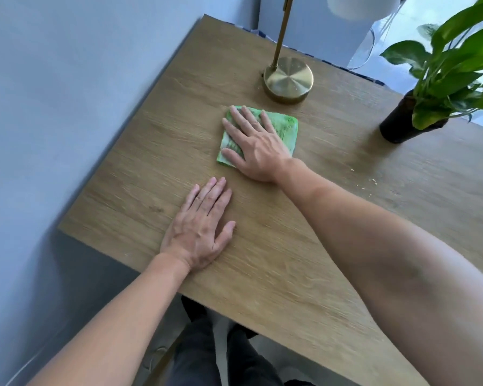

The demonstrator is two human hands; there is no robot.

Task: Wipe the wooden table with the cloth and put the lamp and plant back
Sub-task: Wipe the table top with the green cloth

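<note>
Cloth (282, 126) flat under right hand (255, 146); left hand (200, 227) beside.

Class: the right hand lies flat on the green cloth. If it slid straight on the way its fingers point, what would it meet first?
Probably nothing: the right hand points up-left, passing left of the lamp base, toward the table edge.

Non-task stuff in view: blue-grey wall (67, 93) ran along the left side. Grey floor (101, 277) showed below it. A few pale crumbs (372, 181) sat scattered toward the right. Person's dark trousers (207, 355) were visible at bottom centre. A clear chair back (370, 43) stood at top right, just beside a strip of blue patterned fabric (329, 62); couldn't tell what that was.
</note>
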